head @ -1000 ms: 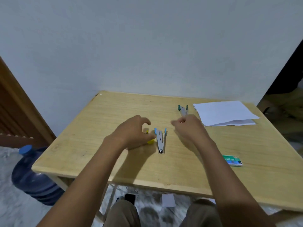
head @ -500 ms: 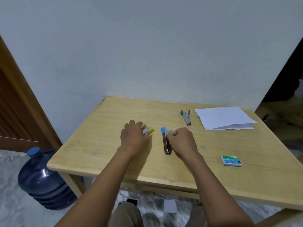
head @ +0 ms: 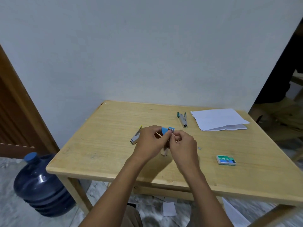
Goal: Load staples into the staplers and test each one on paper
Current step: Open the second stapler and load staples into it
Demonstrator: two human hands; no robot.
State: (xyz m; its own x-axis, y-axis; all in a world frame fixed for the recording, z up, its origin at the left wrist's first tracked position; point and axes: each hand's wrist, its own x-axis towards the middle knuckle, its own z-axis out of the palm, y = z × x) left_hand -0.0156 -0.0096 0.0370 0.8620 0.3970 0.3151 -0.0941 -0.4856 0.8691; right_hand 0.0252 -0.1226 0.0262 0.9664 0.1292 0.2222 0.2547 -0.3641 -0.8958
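Head view: my left hand (head: 150,143) and right hand (head: 183,145) meet, both pinching the blue stapler (head: 164,131); yellow stapler (head: 135,136) lies just left of them, staple box (head: 226,160) to their right.

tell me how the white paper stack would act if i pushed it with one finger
The paper is probably floppy and light: its sheets look thin and lie fanned. Pushed, the top sheet would likely slide off the rest.

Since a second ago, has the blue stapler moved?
Yes: up. The blue stapler lay flat on the table; now left hand and right hand hold it tipped, blue end raised.
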